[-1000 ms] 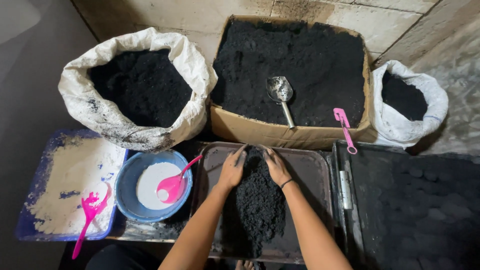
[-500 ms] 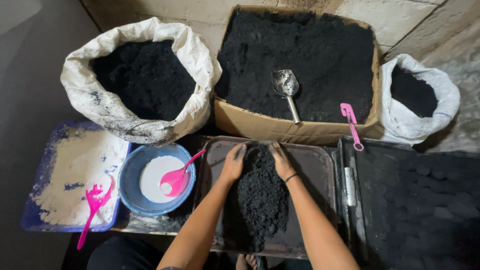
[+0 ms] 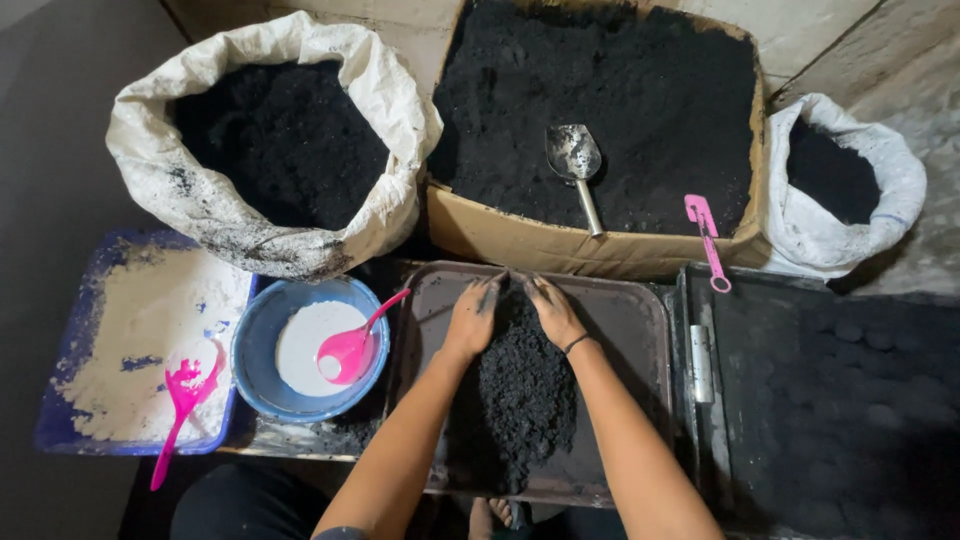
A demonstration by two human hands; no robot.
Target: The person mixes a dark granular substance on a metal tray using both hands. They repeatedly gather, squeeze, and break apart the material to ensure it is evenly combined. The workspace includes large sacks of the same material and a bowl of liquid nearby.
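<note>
On the low bench: a blue tray, a blue bowl, a dark tray, side by side.

Beyond the hands, at the far edge of the view, a pale, stained concrete wall runs across, its base meeting a rough grey stone floor in the far right corner. To the left of the hands, a smooth, dim grey floor stretches away into shadow. Below the wrists, a dark low work surface shows in the gaps, dusted with black grit. To the right, a flat black slab lies in deep shade, faint round shapes barely showing on it. Light falls from above and is brightest far from the hands; the near edge sinks into darkness.
</note>
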